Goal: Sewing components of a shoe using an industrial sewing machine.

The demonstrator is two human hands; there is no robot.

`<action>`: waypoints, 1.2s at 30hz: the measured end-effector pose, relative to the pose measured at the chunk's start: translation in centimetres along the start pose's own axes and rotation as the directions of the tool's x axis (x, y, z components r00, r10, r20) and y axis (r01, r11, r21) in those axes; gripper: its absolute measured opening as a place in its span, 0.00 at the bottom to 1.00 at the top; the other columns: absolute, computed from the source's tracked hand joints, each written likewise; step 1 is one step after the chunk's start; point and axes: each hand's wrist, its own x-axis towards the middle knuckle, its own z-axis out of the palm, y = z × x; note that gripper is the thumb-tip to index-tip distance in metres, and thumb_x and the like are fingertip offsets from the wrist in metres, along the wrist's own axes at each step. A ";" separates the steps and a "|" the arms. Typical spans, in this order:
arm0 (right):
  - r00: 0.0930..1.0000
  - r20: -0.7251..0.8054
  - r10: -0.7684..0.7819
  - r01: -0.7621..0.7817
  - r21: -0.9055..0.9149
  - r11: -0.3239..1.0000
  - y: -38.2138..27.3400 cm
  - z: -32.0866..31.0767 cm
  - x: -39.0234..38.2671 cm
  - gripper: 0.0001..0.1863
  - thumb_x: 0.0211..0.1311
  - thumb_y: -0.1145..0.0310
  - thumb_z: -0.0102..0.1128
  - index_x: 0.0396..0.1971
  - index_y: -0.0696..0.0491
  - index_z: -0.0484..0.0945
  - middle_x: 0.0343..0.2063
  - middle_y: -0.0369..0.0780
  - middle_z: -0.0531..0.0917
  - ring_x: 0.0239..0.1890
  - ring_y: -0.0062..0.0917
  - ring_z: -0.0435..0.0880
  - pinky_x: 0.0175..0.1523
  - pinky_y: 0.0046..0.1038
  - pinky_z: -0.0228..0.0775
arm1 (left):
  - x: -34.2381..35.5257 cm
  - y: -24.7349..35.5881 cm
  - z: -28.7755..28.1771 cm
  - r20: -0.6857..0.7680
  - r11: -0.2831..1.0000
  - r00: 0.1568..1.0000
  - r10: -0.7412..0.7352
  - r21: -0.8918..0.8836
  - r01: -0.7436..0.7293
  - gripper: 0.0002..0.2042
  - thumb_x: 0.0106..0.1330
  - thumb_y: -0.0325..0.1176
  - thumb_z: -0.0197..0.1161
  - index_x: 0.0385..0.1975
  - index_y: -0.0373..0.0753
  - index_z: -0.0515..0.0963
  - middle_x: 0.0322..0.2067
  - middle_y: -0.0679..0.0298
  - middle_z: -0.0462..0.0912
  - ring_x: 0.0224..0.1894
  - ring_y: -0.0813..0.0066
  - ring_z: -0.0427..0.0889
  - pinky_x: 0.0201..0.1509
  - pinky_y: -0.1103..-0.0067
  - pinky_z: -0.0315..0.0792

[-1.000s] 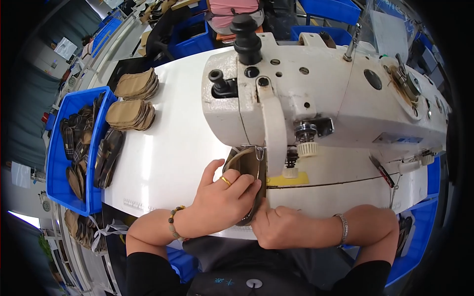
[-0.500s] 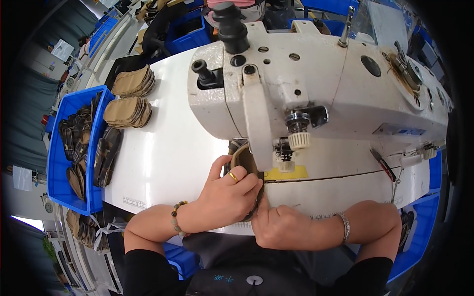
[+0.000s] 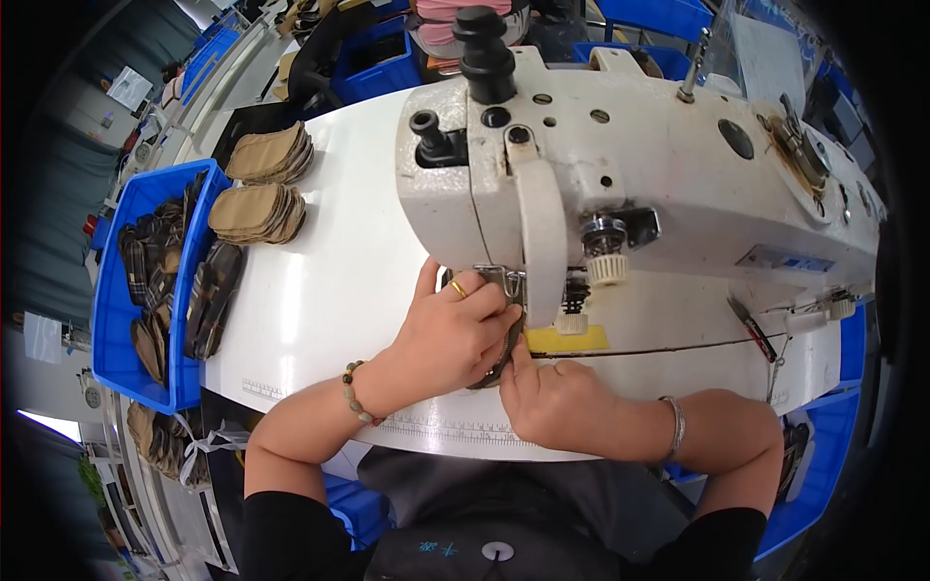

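Observation:
A dark-edged fabric piece point(image 3: 492, 378), which showed a tan inner face earlier, lies at the needle end of a white sewing machine point(image 3: 581, 174). Much of it is covered by my fingers and the machine's head. My left hand point(image 3: 450, 334), with a gold ring, is closed over the piece from above, close by the presser foot area. Along the piece's near right edge, my right hand point(image 3: 562, 402) has curled fingers, and its foremost fingertips press against the fabric. The needle itself is hidden.
Two stacks of tan cut pieces point(image 3: 257, 213) sit at the far left of the white table point(image 3: 334, 271). Beside them stands a blue bin point(image 3: 179, 373) of plaid pieces. Thread snips point(image 3: 751, 327) lie at right, past a yellow strip point(image 3: 572, 339). Behind the machine, a person point(image 3: 460, 29) sits.
Both hands have moved away from me, pushing the fabric piece farther under the machine's head. Its tan inside is now covered. The view has shifted slightly.

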 end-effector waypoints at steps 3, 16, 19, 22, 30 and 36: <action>1.000 0.023 0.013 -0.013 0.023 1.000 0.4 0.3 0.1 0.11 0.44 0.69 0.59 0.24 0.62 0.81 0.31 0.58 0.85 0.14 0.17 0.76 0.18 0.18 0.65 | -0.1 -0.6 0.3 -0.017 1.000 1.000 -0.019 0.019 0.020 0.17 0.51 0.34 0.69 0.44 0.48 0.86 0.34 0.75 0.74 0.28 0.70 0.72 0.39 0.67 0.57; 0.998 0.055 -0.021 0.014 0.127 0.992 -0.3 -1.1 -0.7 0.13 0.45 0.68 0.59 0.30 0.59 0.84 0.34 0.54 0.87 0.15 0.17 0.74 0.20 0.18 0.61 | -1.1 1.2 0.2 -0.060 0.999 0.998 -0.026 -0.034 0.024 0.13 0.45 0.30 0.71 0.33 0.48 0.86 0.33 0.77 0.75 0.41 0.74 0.76 0.57 0.52 0.58; 0.999 0.039 -0.009 0.004 0.129 0.992 -0.3 -1.1 -0.6 0.13 0.44 0.68 0.59 0.29 0.59 0.84 0.34 0.53 0.87 0.15 0.16 0.73 0.20 0.19 0.61 | -1.1 0.9 0.4 -0.072 0.996 0.997 -0.003 -0.087 -0.003 0.13 0.45 0.29 0.71 0.34 0.47 0.86 0.33 0.77 0.75 0.39 0.73 0.74 0.54 0.54 0.59; 0.999 0.039 0.002 -0.007 0.127 0.992 -0.4 -0.9 -0.6 0.13 0.45 0.68 0.59 0.30 0.59 0.84 0.34 0.52 0.87 0.15 0.16 0.73 0.20 0.19 0.61 | -0.9 0.8 0.5 -0.074 0.996 0.997 0.015 -0.085 -0.021 0.13 0.45 0.28 0.71 0.33 0.47 0.86 0.33 0.77 0.75 0.37 0.74 0.75 0.51 0.54 0.60; 1.000 -0.018 0.018 -0.016 0.106 0.994 0.8 0.5 -0.3 0.14 0.45 0.69 0.60 0.30 0.64 0.83 0.34 0.56 0.85 0.15 0.18 0.76 0.19 0.20 0.66 | -0.1 -1.4 2.1 -0.101 0.984 0.993 -0.057 -0.176 0.039 0.09 0.46 0.29 0.71 0.30 0.47 0.87 0.31 0.75 0.77 0.40 0.73 0.77 0.58 0.59 0.59; 0.996 -0.008 0.085 -0.083 0.127 0.988 1.4 1.0 0.0 0.15 0.49 0.72 0.60 0.35 0.65 0.82 0.36 0.57 0.85 0.17 0.20 0.78 0.20 0.22 0.71 | 0.1 -2.1 2.1 -0.097 0.983 0.991 -0.093 -0.168 0.076 0.07 0.51 0.32 0.70 0.31 0.47 0.87 0.34 0.75 0.81 0.41 0.72 0.79 0.62 0.55 0.56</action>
